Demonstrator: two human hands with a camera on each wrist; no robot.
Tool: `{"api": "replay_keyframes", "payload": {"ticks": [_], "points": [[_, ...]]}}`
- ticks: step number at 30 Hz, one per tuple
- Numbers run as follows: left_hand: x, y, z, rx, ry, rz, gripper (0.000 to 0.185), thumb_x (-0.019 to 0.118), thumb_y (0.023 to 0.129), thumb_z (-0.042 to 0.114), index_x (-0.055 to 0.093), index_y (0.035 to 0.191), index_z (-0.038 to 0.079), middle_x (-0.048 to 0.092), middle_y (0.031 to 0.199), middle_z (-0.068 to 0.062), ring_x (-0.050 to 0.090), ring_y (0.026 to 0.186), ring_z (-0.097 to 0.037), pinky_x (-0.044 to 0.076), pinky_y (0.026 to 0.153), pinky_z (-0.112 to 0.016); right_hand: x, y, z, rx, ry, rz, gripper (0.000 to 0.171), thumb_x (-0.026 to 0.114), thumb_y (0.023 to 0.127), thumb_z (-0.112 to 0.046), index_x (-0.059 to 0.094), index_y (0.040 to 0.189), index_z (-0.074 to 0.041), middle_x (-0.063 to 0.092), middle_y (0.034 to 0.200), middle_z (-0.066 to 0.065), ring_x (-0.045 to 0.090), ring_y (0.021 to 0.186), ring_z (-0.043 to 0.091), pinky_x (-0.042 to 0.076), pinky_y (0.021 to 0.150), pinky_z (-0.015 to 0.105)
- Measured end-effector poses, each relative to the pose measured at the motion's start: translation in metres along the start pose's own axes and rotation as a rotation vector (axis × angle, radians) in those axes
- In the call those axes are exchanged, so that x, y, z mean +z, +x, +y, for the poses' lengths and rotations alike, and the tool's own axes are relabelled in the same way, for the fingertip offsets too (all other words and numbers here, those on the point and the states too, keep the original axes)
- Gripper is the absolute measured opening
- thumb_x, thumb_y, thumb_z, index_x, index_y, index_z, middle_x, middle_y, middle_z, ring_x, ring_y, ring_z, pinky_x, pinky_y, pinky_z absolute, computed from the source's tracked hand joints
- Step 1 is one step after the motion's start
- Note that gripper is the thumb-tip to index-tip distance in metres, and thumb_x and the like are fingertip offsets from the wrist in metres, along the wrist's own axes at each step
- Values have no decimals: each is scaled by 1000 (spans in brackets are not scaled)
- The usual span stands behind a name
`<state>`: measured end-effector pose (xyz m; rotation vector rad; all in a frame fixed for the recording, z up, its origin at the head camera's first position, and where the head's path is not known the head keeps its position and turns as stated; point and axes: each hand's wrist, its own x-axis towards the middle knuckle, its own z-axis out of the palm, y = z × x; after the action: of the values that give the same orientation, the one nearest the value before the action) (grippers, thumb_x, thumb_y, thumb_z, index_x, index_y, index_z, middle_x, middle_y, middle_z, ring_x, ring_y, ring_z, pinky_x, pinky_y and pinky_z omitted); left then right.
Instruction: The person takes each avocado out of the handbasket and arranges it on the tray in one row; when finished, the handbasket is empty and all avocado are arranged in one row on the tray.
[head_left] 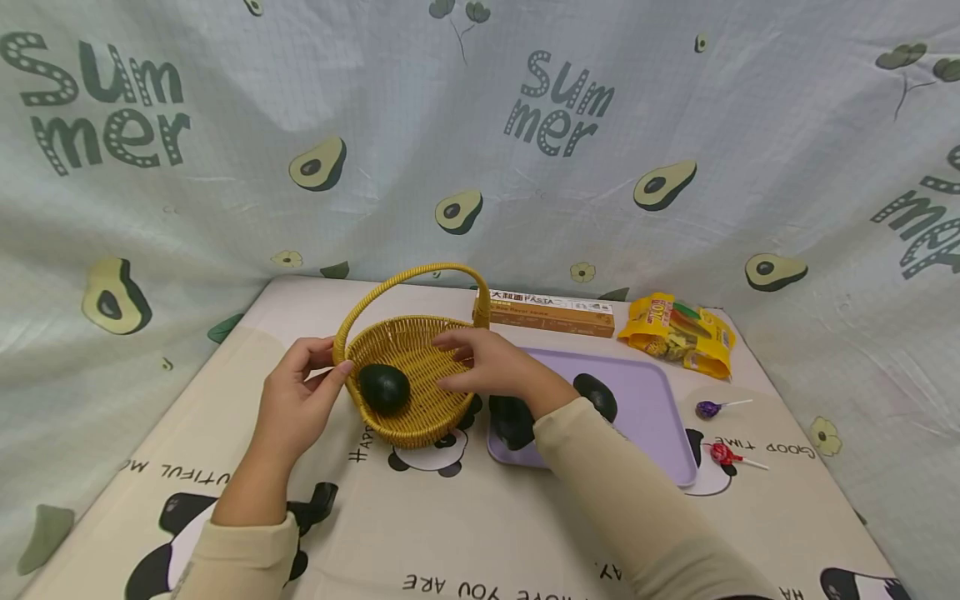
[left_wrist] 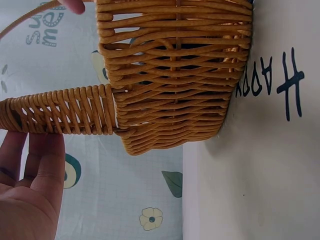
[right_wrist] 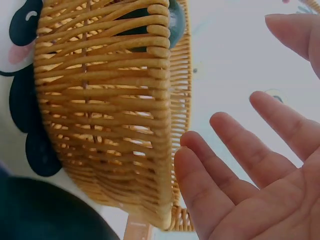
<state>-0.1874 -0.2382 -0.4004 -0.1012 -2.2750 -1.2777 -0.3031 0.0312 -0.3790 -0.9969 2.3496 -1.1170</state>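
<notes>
My left hand (head_left: 300, 392) holds the yellow wicker basket (head_left: 412, 437) where its handle (left_wrist: 60, 112) meets the rim, fingers on one side and thumb by the rim. Inside the basket, towards the left, lies a dark green avocado (head_left: 384, 389). Over the basket's right side hovers my right hand (head_left: 487, 364), fingers spread and nothing in them, as the right wrist view also shows. On the lilac tray (head_left: 648, 417), dark avocados (head_left: 596, 397) lie near my right forearm, which partly hides them.
Behind the tray stand a pasta box (head_left: 547, 315) and a yellow snack bag (head_left: 678, 335). Right of the tray lie a purple lollipop (head_left: 708, 409) and a red lollipop (head_left: 723, 454). A printed cloth wall (head_left: 390, 108) borders the table's back and sides.
</notes>
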Motion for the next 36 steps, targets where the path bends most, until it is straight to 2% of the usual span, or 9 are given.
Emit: {"api": "replay_keyframes", "payload": {"ticks": [11, 16, 27, 36], "points": [[-1, 0, 0, -7, -10, -6, 28, 68, 100, 11, 60, 125, 3, 67, 120, -16, 58, 107, 7, 52, 88, -5, 7, 20, -7, -14, -15, -53, 65, 74, 89, -21, 51, 149, -16, 51, 154, 11, 52, 138, 41, 48, 113, 53], [-1, 0, 0, -4, -9, -12, 29, 68, 100, 11, 60, 126, 3, 67, 122, -15, 58, 107, 7, 51, 88, -4, 6, 27, -14, -14, -56, -72, 63, 74, 88, -23, 53, 147, -20, 52, 153, 10, 54, 136, 37, 50, 112, 49], [-1, 1, 1, -3, -8, -9, 28, 68, 99, 10, 60, 125, 3, 67, 120, -15, 59, 107, 7, 51, 87, -4, 8, 41, -27, -7, -86, -93, 61, 77, 88, -23, 56, 146, -16, 57, 148, 13, 57, 134, 34, 50, 112, 41], [-2, 0, 2, -13, -5, -18, 28, 68, 100, 11, 60, 126, 4, 67, 122, -12, 59, 107, 6, 52, 88, -5, 13, 54, -30, 20, -98, -102, 62, 78, 88, -28, 58, 145, -16, 59, 146, 10, 60, 130, 34, 57, 104, 39]]}}
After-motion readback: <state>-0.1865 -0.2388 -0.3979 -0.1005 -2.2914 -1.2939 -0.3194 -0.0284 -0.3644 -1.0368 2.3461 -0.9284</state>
